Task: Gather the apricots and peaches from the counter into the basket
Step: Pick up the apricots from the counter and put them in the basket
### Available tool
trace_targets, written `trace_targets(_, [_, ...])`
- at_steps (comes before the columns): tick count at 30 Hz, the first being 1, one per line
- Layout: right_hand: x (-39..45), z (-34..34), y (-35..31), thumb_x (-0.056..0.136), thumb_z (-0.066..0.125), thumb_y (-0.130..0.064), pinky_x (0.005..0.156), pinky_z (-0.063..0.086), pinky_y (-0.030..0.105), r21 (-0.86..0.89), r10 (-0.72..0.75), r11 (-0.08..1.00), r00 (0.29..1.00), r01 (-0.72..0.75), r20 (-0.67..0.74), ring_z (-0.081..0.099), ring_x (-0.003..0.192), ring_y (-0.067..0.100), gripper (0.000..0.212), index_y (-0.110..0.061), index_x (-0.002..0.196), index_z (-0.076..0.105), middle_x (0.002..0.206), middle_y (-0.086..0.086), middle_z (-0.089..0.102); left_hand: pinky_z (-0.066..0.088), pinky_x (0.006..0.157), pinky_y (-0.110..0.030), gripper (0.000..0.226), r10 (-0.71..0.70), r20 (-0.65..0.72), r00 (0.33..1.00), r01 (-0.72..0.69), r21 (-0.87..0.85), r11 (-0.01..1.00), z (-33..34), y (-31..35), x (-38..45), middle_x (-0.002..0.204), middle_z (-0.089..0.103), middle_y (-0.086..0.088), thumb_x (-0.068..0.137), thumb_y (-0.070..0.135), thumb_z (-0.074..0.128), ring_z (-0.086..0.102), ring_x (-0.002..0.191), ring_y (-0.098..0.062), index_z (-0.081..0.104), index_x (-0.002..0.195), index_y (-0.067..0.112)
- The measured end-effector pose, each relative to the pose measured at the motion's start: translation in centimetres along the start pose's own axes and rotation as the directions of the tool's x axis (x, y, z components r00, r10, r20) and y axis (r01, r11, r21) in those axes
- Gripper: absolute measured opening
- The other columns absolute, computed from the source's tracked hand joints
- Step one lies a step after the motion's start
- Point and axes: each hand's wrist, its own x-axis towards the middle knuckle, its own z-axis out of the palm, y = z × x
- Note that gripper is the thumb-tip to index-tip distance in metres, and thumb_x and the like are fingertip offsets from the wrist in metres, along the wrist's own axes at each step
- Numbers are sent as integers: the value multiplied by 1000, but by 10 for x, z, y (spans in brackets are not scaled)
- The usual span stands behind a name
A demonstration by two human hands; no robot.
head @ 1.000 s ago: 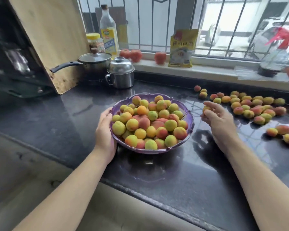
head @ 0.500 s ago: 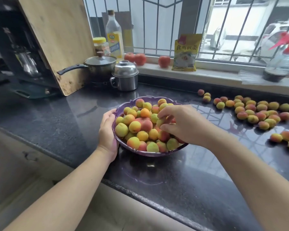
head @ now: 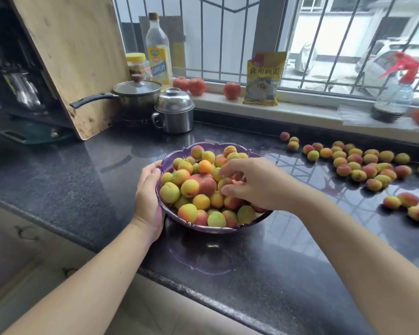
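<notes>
A purple basket stands on the dark counter, heaped with yellow, orange and red apricots and peaches. My left hand cups the basket's left wall and rim. My right hand hovers low over the right side of the heap, palm down, fingers spread and touching the top fruit. Nothing is clearly pinched in it. Several loose apricots and peaches lie scattered on the counter to the right, up to the frame edge.
Behind the basket stand a lidded steel pot and a saucepan. A wooden board leans at the left. The sill holds an oil bottle, red fruit, a yellow packet and a spray bottle.
My right hand carried a fruit from the counter's right side to over the basket, and its fingers have now spread on the heap. My left hand has stayed on the rim.
</notes>
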Motion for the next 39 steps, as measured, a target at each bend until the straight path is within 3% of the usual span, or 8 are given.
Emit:
trace_targets(3, [4,-16,29,96,66,-30,80,53,21,286,142,956,962,-72,-232,66,92,2,18,-23,111,74,101,-13,72,52,110,-54,31,2,11,1000,-2,-11,1000,-1,-1,1,130,70,-17,113,22,39,65,126,-37,59,134,13])
trace_targets(7, [7,-12,113,95,58,-11,86,49,31,319,459,888,696,-332,-552,66,99,19,20,-12,107,74,109,5,73,54,108,-51,31,12,12,1000,-12,7,1000,-1,-2,2,131,70,-17,113,21,39,65,126,-36,58,136,12])
trace_targets(10, [-4,16,158,91,52,-3,92,43,41,202,556,811,617,-549,-557,55,111,40,30,-5,118,65,124,19,58,53,109,-51,30,18,14,1000,-18,-4,1000,-2,-2,2,132,70,-17,113,20,39,65,127,-37,59,134,14])
trace_targets(17, [7,18,192,96,52,-7,99,41,45,245,677,692,492,-679,-547,50,118,44,31,-3,126,54,134,24,45,60,92,-37,29,28,43,999,-27,-24,999,-2,-4,2,123,73,-12,112,19,38,71,110,-23,59,131,14])
trace_targets(25, [25,11,204,97,62,-39,95,46,47,123,702,627,489,-769,-518,53,123,43,48,-13,136,51,134,20,57,55,106,-47,31,32,25,999,-32,-26,999,-2,-6,2,134,68,-22,111,17,39,68,120,-31,59,134,11])
trace_targets(31, [39,13,209,101,54,-37,93,46,48,31,689,608,507,-794,-517,56,120,43,40,-14,134,53,132,20,58,61,92,-39,31,36,33,999,-36,10,999,-4,-7,4,128,72,-16,112,20,39,70,119,-31,60,133,13])
trace_targets(36, [27,14,204,97,59,-28,95,46,45,211,692,667,488,-715,-533,55,120,40,40,-15,134,56,131,17,58,58,101,-45,31,39,29,999,-39,-1,999,-3,-5,2,130,71,-18,112,19,39,66,125,-35,60,134,11])
trace_targets(39, [14,16,199,92,66,-25,95,45,38,334,664,740,551,-584,-506,56,116,35,41,-12,131,61,128,18,60,60,93,-39,29,41,29,999,-41,-8,999,-2,-4,1,128,72,-16,112,19,39,68,122,-33,61,130,14])
